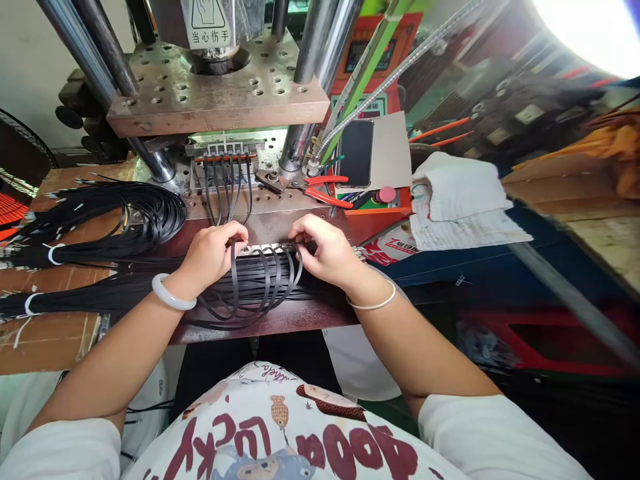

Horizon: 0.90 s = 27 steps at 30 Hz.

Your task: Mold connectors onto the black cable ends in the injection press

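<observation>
Left hand (215, 257) at the metal strip's (267, 250) left end | right hand (327, 255) at its right | black cables (267, 283) looping nearside | both grips: can't tell!

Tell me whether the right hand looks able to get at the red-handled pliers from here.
Probably yes. The red-handled pliers lie on the press base just beyond the right hand, with nothing visible between; it would likely leave the black cables first.
</observation>
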Tool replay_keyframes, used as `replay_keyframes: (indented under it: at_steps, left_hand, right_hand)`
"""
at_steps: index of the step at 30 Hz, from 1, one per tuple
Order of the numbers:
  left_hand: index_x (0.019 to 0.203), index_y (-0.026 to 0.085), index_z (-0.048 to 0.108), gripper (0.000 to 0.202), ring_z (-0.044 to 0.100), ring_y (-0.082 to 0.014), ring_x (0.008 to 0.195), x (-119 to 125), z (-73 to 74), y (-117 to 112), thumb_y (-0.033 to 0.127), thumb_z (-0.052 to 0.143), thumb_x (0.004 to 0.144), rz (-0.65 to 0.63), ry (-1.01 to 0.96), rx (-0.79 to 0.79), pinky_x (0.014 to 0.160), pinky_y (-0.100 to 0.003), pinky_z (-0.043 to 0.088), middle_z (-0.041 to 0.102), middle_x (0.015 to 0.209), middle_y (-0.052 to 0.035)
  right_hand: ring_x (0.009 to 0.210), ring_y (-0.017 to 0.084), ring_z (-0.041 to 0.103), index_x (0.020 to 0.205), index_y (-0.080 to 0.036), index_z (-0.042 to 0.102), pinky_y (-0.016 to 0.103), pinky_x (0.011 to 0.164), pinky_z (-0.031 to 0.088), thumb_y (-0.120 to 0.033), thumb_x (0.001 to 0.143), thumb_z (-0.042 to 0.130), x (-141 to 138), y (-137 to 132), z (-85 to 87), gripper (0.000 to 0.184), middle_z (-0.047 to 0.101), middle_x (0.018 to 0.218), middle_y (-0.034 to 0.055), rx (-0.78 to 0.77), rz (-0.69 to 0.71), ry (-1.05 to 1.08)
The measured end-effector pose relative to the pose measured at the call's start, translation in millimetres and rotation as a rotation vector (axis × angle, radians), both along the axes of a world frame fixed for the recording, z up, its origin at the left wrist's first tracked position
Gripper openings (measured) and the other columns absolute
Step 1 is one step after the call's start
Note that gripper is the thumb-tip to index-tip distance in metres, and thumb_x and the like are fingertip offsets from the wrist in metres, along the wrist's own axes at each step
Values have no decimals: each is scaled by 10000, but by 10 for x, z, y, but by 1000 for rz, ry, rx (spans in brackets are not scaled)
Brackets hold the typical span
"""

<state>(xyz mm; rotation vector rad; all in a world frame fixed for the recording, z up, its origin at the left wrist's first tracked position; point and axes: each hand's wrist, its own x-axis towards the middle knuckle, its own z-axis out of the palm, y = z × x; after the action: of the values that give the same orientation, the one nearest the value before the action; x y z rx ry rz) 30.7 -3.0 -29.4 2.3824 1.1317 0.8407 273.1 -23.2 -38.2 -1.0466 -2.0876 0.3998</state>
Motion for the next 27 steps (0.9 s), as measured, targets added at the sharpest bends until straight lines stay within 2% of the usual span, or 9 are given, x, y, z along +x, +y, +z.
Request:
replay_keyframes:
  at_steps: [4, 8, 12, 15, 23, 25, 27]
  left_hand:
    - [863, 165, 626, 106, 624, -136, 700, 9, 3, 8, 117, 533, 847, -18, 6, 56, 684, -225, 438, 675, 793, -5]
    - [891, 166, 622, 172, 618, -145, 690, 36, 16, -2, 93, 468, 868, -21, 124, 170, 656, -231, 427, 675, 798, -22]
    - [891, 165, 627, 228, 601, -163, 659, 31, 48, -32, 94, 411, 891, -77, 308, 294, 639, -256, 428, 670, 746, -33]
    - [852, 167, 631, 240, 600, -162, 636, 6, 61, -56, 113, 404, 906, -120, 330, 368, 666, -272, 452, 664, 704, -32]
    - [887, 169, 648, 195, 665, -170, 704, -37, 9, -50, 120, 460, 897, -97, 250, 288, 667, -260, 500, 705, 788, -34]
    - [993, 177, 650, 198, 688, -173, 764, -65, 6, -61, 145, 482, 893, -81, 207, 233, 719, -262, 534, 723, 889, -38]
    - [1165, 178, 606, 305, 694, -194, 913, -100, 20, -70, 161, 492, 882, -71, 159, 190, 846, -295, 554, 707, 1069, -65]
  right_hand:
    - [716, 169, 536, 834, -198, 510, 289, 670, 446, -44, 637, 438, 13, 40, -42, 260, 579, 785, 27, -118, -88, 51]
    - [714, 166, 547, 870, -189, 514, 294, 686, 448, -66, 646, 444, 1, 64, -96, 265, 599, 802, 33, -222, -43, 34]
    - [730, 165, 562, 892, -186, 510, 292, 692, 455, -78, 655, 446, 0, 72, -106, 268, 611, 822, 39, -245, -31, 66]
    - [739, 165, 564, 887, -187, 510, 292, 700, 456, -76, 648, 440, 10, 77, -93, 273, 611, 821, 37, -250, -20, 67]
    - [747, 162, 566, 869, -176, 534, 290, 715, 465, -57, 634, 427, -29, 49, -67, 285, 607, 808, 33, -241, 15, 83]
    - [745, 159, 579, 865, -176, 558, 289, 709, 478, -63, 650, 431, 4, 44, -55, 273, 621, 808, 31, -239, -19, 157]
    - [757, 165, 606, 874, -174, 588, 298, 715, 495, -98, 696, 460, 118, 120, -43, 232, 646, 825, 34, -231, -95, 249]
